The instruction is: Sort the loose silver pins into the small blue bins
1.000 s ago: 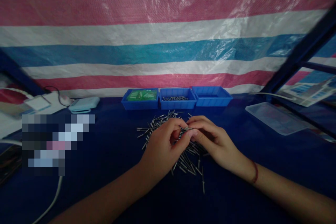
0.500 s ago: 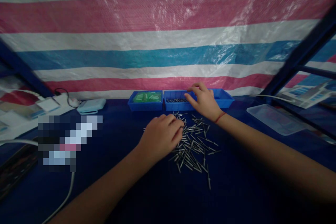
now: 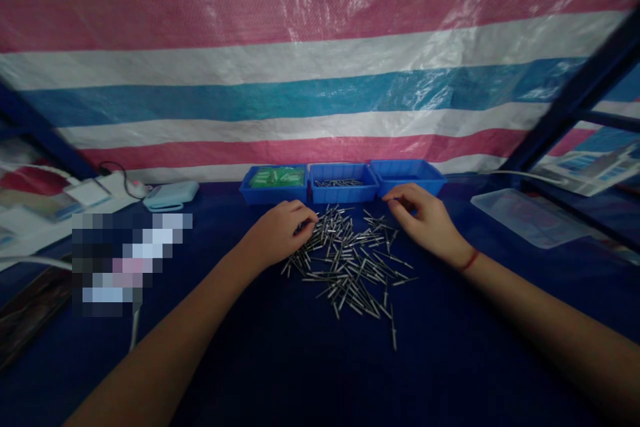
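A loose pile of blind rivets (image 3: 350,267), thin silver pins with thicker sleeves, lies on the dark blue table. At the pile's upper left edge is my left hand (image 3: 280,232), its fingers curled and the thumb close to the index finger over the rivets. What lies between those fingertips is hidden. My right hand (image 3: 423,220) is just right of the pile, in front of the right blue bin (image 3: 407,177). Its thumb and index finger are pinched together, and anything between them is too small to make out. The middle blue bin (image 3: 345,193) holds several rivets.
The left blue bin (image 3: 274,195) contains green packets (image 3: 280,177). A clear plastic lid (image 3: 530,217) lies at the right. On the left are a light blue case (image 3: 171,195), a white power strip (image 3: 117,197) and a cable. A striped plastic sheet (image 3: 320,93) hangs behind.
My right hand has come back from over the middle and right bins to the table side. My left hand has shifted left, uncovering more rivets. The view has tilted slightly.
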